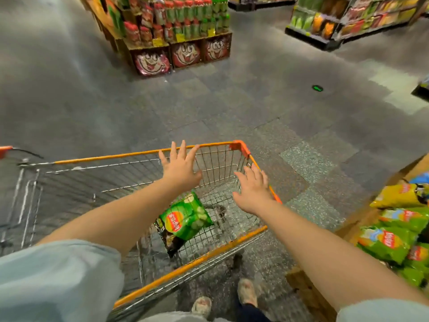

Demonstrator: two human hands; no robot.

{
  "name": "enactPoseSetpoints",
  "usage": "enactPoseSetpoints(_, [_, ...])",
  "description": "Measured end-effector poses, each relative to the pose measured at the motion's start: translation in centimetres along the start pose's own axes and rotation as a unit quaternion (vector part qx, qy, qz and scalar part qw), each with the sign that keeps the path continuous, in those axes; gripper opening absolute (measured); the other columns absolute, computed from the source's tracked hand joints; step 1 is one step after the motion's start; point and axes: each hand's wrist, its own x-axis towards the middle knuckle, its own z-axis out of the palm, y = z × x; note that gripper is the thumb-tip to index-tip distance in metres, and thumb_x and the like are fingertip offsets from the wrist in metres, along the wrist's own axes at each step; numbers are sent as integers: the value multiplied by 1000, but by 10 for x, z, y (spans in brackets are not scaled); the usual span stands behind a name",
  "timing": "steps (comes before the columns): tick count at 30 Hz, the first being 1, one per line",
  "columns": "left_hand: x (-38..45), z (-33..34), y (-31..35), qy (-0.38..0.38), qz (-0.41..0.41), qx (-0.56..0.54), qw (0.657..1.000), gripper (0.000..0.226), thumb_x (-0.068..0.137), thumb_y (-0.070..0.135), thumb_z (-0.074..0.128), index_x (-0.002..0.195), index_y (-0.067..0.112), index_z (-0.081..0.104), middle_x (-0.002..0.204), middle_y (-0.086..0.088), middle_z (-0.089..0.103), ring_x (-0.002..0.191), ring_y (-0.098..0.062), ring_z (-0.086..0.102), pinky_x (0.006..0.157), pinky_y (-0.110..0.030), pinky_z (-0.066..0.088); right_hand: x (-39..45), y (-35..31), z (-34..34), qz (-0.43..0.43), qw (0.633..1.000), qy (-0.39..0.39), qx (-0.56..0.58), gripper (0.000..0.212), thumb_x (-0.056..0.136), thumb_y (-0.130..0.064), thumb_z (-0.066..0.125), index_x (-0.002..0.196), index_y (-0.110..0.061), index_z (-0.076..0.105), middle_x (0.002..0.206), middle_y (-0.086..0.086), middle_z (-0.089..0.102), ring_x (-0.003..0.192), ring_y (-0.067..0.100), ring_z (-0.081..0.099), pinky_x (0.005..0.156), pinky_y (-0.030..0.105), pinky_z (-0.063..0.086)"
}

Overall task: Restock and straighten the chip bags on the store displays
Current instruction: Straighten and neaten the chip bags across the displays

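A wire shopping cart with an orange rim [130, 155] stands in front of me. Inside it lie a green chip bag [185, 218] and a dark bag [168, 240] partly under it. My left hand [180, 167] reaches out over the cart, fingers spread, holding nothing. My right hand [253, 188] is stretched out above the cart's right side, fingers apart and empty. At the right edge a low display [306, 291] holds green chip bags [383, 242] and a yellow bag [399, 195].
A stacked cardboard display of red and green packs [176, 31] stands across the grey floor ahead. Shelving with more bags [348, 17] is at the far right. A second cart's corner [5, 151] shows at the left. My feet [246, 291] are just behind the cart.
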Motion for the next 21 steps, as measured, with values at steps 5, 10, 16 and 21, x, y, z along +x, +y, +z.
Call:
enactPoseSetpoints(5, [-29, 15, -61, -25, -124, -37, 991, 74, 91, 45, 49, 151, 33, 7, 160, -6, -7, 145, -30, -14, 113, -57, -8, 34, -41, 8, -64, 997, -33, -25, 63, 95, -36, 45, 150, -19, 19, 158, 7, 11, 146, 27, -3, 117, 42, -1])
enactPoseSetpoints(10, [-47, 42, -105, -59, -212, -36, 975, 67, 92, 36, 50, 150, 24, 19, 160, -9, 2, 147, -28, -6, 116, -52, -1, 58, -81, 25, -114, 990, -72, -39, 63, 94, -33, 46, 149, -18, 20, 157, 8, 15, 146, 28, 0, 117, 43, 0])
enactPoseSetpoints(16, [-43, 79, -132, -108, -269, -98, 952, 44, 93, 33, 47, 134, 15, 48, 132, -10, 51, 120, -30, 50, 97, -43, 43, 81, -98, 58, -181, 972, -106, -104, 64, 93, -31, 48, 149, -19, 19, 156, 8, 16, 145, 28, 3, 117, 43, 2])
enactPoseSetpoints(21, [-35, 131, -145, -190, -326, -155, 913, 37, 94, 30, 42, 127, 14, 51, 122, -10, 59, 110, -30, 56, 91, -41, 47, 117, -105, 92, -197, 967, -126, -103, 62, 93, -33, 47, 148, -18, 23, 154, 6, 23, 144, 27, 9, 117, 42, 6])
